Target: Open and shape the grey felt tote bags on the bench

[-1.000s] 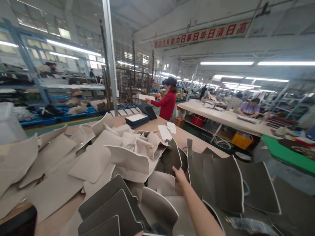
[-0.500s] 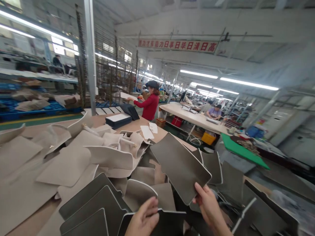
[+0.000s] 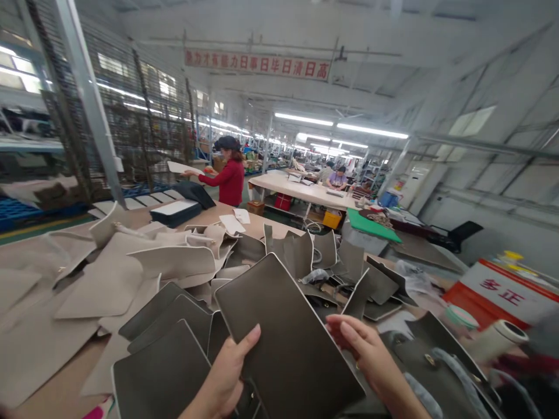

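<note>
A dark grey-brown, leather-like panel (image 3: 288, 326) with pale edges is held up in front of me, tilted. My left hand (image 3: 222, 372) grips its left edge, the thumb lying on the face and the fingers behind. At the right edge is my right hand (image 3: 367, 349), fingers slightly bent and apart; whether the fingertips touch the edge I cannot tell. Below and left of the panel lie several similar dark pieces (image 3: 161, 372), overlapping one another. Beige leather-like pieces (image 3: 105, 279) are heaped farther left.
More dark pieces (image 3: 349, 262) stand behind the panel. At right are a cream-coloured bottle (image 3: 493, 343) and a red-and-white box (image 3: 502, 291). A dark blue box (image 3: 174, 212) sits at the table's far side. Beyond it stands a person in red (image 3: 231, 180) holding a pale sheet.
My left hand has taken hold of the dark panel, which has come nearer and lower. My right hand has loosened from its corner. The view has turned right.
</note>
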A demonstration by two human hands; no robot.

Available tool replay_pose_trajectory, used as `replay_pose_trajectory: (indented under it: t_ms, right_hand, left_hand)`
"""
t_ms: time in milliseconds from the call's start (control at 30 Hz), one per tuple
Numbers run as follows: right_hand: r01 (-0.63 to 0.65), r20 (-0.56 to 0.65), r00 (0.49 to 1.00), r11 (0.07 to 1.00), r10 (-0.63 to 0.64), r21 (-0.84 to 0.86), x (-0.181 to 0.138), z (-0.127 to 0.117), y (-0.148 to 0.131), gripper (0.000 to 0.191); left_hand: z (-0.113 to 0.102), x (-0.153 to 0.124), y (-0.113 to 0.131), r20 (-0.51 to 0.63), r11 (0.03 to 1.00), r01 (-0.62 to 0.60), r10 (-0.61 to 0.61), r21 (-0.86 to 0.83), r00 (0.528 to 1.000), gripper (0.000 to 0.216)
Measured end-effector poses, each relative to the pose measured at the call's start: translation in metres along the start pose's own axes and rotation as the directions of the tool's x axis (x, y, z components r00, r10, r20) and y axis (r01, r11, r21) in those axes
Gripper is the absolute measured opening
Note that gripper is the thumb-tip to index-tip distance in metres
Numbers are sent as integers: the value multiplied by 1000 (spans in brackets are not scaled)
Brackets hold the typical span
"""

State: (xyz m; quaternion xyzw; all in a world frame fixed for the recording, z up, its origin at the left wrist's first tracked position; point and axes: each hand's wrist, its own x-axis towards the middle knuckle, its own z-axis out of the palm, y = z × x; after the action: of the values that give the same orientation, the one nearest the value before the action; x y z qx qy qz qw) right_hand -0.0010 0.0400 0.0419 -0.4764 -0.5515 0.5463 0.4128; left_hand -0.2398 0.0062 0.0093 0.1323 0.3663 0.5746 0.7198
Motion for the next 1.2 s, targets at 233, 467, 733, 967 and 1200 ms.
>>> replay_pose_trajectory:
  t_ms: [233, 467, 733, 967, 1200]
  right_hand:
    - [243, 118, 970, 866, -213, -437, -31, 25, -23, 19]
    - [371, 124, 863, 448, -490, -813, -46, 32, -15, 15]
    - [367, 108, 865, 470, -491, -803, -48, 32, -9, 18]
    - [203, 23, 978, 922, -207, -330, -34, 29, -23, 28]
    - [-11, 178, 984, 1000, 6, 24, -27, 30, -32, 25]
  left_hand:
    - [2, -32, -15, 20, 1000, 5, -5, 6, 1000, 48]
    - [16, -57, -24, -22, 1000, -24, 24, 0, 999, 48]
    - [19, -66, -32, -57, 1000, -25, 26, 9, 998, 46]
    - [15, -66, -36, -36, 999, 27, -26, 42, 999, 43]
    - [11, -61, -35, 7, 997, 44, -44, 59, 999, 39]
